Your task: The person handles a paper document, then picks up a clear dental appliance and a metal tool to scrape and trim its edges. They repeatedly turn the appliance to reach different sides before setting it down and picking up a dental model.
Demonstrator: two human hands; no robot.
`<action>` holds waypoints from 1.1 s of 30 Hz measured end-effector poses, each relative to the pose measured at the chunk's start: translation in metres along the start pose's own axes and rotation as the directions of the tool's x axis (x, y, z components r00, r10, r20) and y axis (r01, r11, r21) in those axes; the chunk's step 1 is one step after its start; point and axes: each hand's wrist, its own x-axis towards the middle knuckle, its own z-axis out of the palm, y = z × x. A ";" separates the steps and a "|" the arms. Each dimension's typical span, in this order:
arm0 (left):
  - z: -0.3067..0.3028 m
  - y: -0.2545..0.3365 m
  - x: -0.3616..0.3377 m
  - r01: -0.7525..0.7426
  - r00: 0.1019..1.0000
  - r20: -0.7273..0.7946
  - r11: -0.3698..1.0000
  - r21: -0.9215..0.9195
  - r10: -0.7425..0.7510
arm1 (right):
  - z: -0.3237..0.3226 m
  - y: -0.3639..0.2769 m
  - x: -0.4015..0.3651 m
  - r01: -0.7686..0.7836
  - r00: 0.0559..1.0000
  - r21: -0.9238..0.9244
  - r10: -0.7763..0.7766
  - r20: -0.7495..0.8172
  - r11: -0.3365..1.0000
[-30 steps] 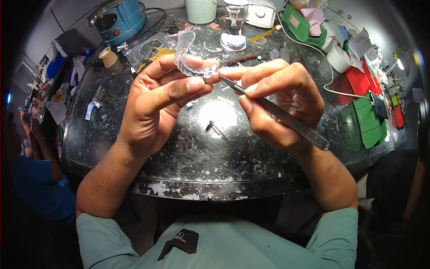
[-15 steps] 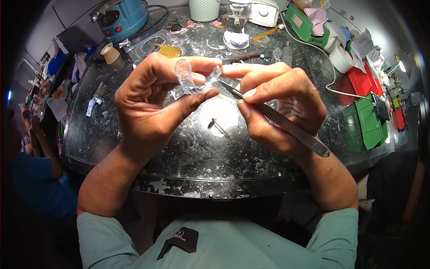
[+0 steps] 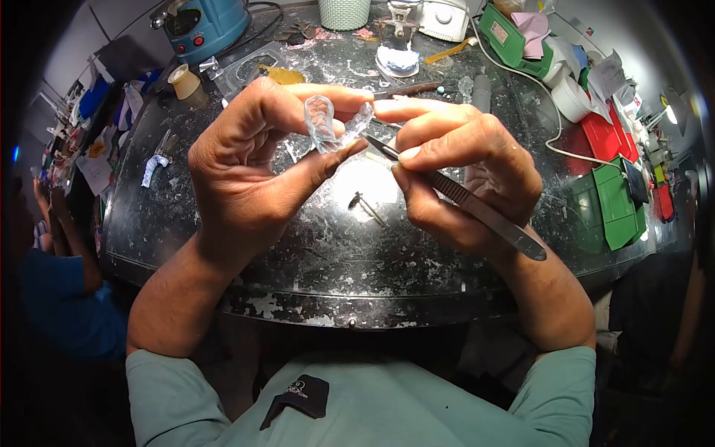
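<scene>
A clear plastic dental aligner, curved like an arch, is pinched between the thumb and fingers of my left hand. In my right hand is a scalpel with a flat, ridged metal handle, held like a pen. Its blade points up and left, right at the near edge of the aligner by my left thumb. My right index finger reaches to the aligner's right end, meeting my left fingertips there. Below the hands, a small dark metal tool lies in a bright patch of light on the worktable.
The black worktable is worn and speckled white. At its back stand a blue machine, a woven white pot and a dental model. Green bins and a red tray sit right. Another person is at left.
The aligner has turned slightly in my left fingers, its left part now more upright and shifted right. The scalpel has moved only a little. The view has shifted slightly.
</scene>
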 end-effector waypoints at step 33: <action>-0.004 0.001 0.001 0.037 0.999 0.020 0.999 -0.020 -0.037 | -0.003 0.004 -0.001 -0.009 1.000 0.001 0.009 0.028 1.000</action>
